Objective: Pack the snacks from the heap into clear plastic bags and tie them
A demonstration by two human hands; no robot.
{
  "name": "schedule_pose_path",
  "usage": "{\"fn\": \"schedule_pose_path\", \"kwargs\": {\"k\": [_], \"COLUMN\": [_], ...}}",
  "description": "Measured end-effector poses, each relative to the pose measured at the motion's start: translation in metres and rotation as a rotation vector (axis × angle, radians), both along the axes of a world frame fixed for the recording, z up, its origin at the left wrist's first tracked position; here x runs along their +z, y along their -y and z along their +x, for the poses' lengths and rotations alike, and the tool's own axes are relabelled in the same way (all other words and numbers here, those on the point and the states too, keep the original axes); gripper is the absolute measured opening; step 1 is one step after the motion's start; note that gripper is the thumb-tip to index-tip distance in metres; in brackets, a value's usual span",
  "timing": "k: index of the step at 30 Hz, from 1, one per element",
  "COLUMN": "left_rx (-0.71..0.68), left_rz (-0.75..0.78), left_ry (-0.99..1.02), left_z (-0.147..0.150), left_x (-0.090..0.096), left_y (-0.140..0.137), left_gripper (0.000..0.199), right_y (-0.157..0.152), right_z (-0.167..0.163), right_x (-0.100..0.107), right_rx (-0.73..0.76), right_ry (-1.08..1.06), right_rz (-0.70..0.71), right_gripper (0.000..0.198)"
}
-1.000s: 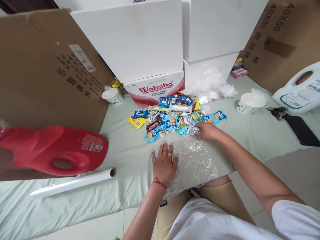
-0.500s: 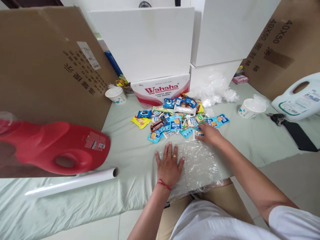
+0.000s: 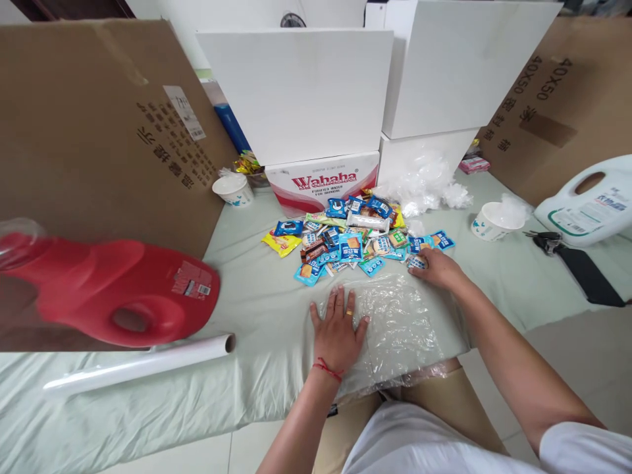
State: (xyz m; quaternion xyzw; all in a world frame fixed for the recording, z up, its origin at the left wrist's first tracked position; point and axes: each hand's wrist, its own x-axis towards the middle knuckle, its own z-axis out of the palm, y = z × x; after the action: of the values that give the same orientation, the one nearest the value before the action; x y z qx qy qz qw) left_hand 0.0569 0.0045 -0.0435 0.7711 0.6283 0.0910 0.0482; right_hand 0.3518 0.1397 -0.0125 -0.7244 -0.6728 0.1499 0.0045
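My left hand (image 3: pixel 340 332) lies flat with fingers spread on a sheet of clear plastic film (image 3: pixel 402 329), at its left side. The film is wrinkled and reaches over the table's front edge. My right hand (image 3: pixel 439 268) pinches a small white-and-blue snack packet (image 3: pixel 417 262) at the right end of a snack pile. In this pile (image 3: pixel 350 247) are several wrapped snacks in blue, yellow, brown and green. Two joined blue packets (image 3: pixel 431 241) lie just beyond my right fingers.
A red jug (image 3: pixel 123 289) and a film roll (image 3: pixel 143 362) lie at left. White boxes (image 3: pixel 296 99) stand behind the pile, beside crumpled clear plastic (image 3: pixel 427 184). Paper cups (image 3: pixel 494 222) (image 3: pixel 233 189), a white jug (image 3: pixel 587 204) and a black phone-like object (image 3: pixel 590 275) surround the area.
My right hand has moved to the right along the front of the pile, with the small packet in its fingers. My left hand stays flat on the film. The view has shifted slightly.
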Motion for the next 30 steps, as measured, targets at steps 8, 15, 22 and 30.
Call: {"fn": "schedule_pose_path", "kwargs": {"k": [8,15,22,30], "left_rx": [0.002,0.005,0.009,-0.002], "left_rz": [-0.015,-0.006,-0.003,-0.009], "left_ry": [-0.008,-0.031,-0.02,-0.002], "left_z": [0.0,0.001,0.001,-0.001], "left_x": [0.003,0.001,0.001,0.002], "left_y": [-0.001,0.0,-0.001,-0.001], "left_gripper": [0.062,0.061,0.061,0.061], "right_y": [-0.003,-0.04,-0.039,-0.037], "right_z": [-0.031,-0.108,-0.12,-0.113], "right_x": [0.039,0.031,0.024,0.026], "right_rx": [-0.154,-0.154,-0.095,0.028], "right_ry": [-0.156,-0.056,0.073,0.112], "right_rz": [0.139,0.15,0.122,0.12], "right_gripper": [0.051,0.058,0.047,0.038]}}
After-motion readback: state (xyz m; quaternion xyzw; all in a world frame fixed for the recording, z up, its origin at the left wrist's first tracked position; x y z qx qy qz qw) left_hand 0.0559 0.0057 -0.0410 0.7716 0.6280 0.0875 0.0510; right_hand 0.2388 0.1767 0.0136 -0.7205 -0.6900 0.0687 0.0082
